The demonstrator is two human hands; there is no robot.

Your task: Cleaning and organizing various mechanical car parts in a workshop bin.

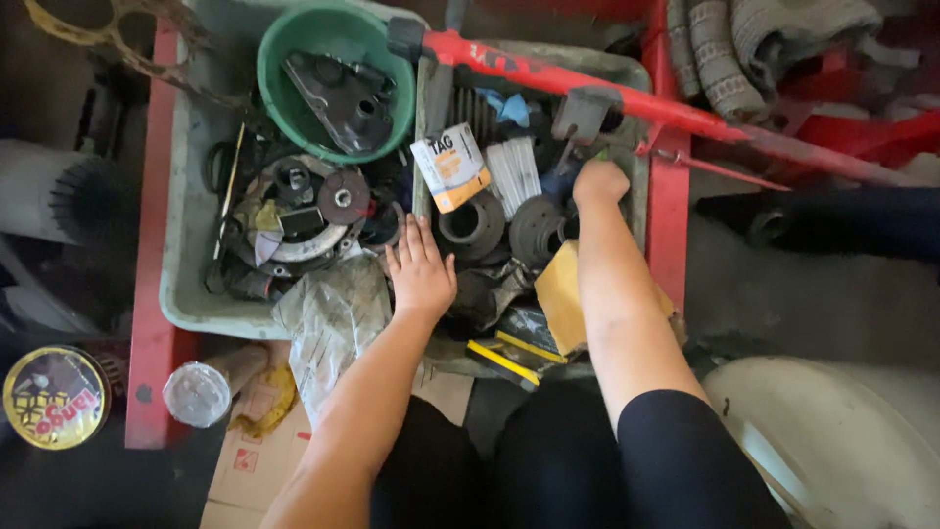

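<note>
Two grey plastic bins sit side by side on a red frame, both heaped with dark, greasy machine parts, seen from above in the head view. The left hand lies flat with fingers spread wide, palm down on the near edge of the right bin, just beside a black round hub part and touching crumpled printed paper that spills over the near corner of the left bin. The right hand is curled into a narrow fist, pushed down among the parts at the far right side of that same bin; what it grips, if anything, I cannot tell, as the fingers are buried. Between the hands stand a small white and orange box and a black ribbed disc. A long red tool handle lies slantwise across the far edge of the right bin. A green bowl holding a dark metal bracket rests at the far edge of the left bin
</note>
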